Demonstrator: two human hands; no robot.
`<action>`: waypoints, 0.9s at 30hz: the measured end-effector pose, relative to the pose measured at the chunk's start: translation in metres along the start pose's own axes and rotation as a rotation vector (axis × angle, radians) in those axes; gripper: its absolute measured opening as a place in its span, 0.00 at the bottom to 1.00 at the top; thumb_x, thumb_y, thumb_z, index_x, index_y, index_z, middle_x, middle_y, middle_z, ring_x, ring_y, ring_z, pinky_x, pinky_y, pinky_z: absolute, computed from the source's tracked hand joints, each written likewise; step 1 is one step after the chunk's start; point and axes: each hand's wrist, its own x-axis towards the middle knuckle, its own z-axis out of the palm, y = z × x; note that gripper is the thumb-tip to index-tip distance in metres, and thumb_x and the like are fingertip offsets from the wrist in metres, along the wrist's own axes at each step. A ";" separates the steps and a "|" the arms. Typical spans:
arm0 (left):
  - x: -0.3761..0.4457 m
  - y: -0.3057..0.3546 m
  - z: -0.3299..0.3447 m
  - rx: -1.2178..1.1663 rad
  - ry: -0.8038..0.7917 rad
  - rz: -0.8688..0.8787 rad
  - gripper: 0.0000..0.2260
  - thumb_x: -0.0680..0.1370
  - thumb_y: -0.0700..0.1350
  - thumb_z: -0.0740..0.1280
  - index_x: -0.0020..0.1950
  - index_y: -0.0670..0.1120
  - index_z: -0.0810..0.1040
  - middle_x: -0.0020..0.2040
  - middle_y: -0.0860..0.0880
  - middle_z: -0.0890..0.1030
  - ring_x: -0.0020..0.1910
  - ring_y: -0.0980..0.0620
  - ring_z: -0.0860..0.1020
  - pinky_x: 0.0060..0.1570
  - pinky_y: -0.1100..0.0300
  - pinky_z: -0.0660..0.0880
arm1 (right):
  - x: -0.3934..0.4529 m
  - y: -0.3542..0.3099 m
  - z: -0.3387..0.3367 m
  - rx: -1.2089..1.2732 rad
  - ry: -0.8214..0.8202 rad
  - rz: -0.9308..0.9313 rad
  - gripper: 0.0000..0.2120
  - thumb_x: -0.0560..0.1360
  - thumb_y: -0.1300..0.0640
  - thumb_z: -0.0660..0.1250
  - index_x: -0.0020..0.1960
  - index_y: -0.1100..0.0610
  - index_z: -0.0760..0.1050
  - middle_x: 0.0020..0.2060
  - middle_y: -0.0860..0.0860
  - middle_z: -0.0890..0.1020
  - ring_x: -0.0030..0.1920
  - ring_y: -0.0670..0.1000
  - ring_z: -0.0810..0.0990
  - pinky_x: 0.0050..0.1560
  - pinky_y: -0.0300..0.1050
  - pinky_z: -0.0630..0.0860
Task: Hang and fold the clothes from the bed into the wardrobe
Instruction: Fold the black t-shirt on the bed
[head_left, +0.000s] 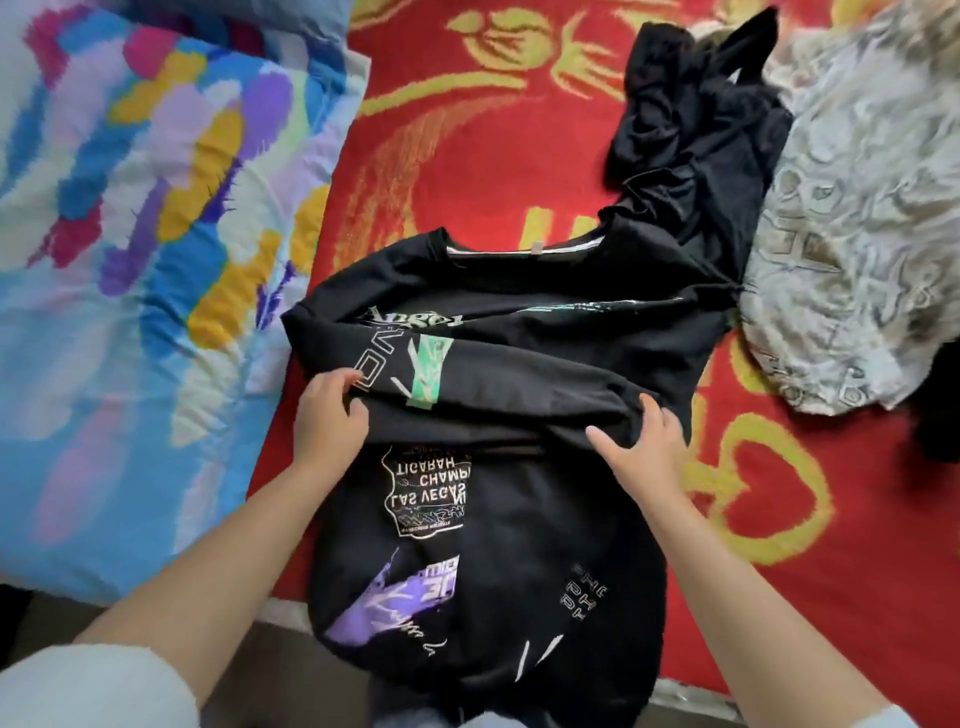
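The black printed sweatshirt (498, 395) lies face up on the red patterned bed cover (467, 156), collar away from the person, its sleeves crossed over the chest, probably so the body can be folded narrow; the left hand (328, 415) pinches the sleeve fold at one edge, while the right hand (641, 441) grasps the bunched cloth at the other. The hem hangs off the near bed edge, partly out of view; a crumpled black garment (691, 124) beyond is hard to identify, and no wardrobe shows.
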 end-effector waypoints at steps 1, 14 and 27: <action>0.015 -0.005 -0.004 0.125 0.011 0.074 0.20 0.71 0.28 0.62 0.63 0.34 0.73 0.62 0.36 0.73 0.63 0.39 0.70 0.64 0.53 0.62 | 0.008 -0.002 0.002 -0.072 -0.040 0.011 0.38 0.72 0.48 0.69 0.75 0.53 0.53 0.74 0.57 0.52 0.74 0.56 0.50 0.70 0.51 0.56; 0.134 0.024 -0.058 0.119 -0.439 0.251 0.10 0.58 0.38 0.52 0.28 0.37 0.72 0.29 0.42 0.71 0.32 0.48 0.68 0.33 0.58 0.61 | 0.014 0.014 -0.023 -0.451 -0.035 -0.416 0.17 0.61 0.48 0.61 0.43 0.60 0.68 0.37 0.48 0.67 0.44 0.57 0.74 0.33 0.43 0.60; 0.158 0.006 -0.001 0.418 0.110 0.305 0.17 0.74 0.43 0.56 0.54 0.34 0.75 0.54 0.31 0.75 0.55 0.33 0.70 0.55 0.46 0.65 | 0.086 -0.018 -0.014 -0.554 0.181 -0.016 0.19 0.77 0.50 0.60 0.64 0.59 0.70 0.60 0.60 0.73 0.63 0.60 0.67 0.60 0.53 0.64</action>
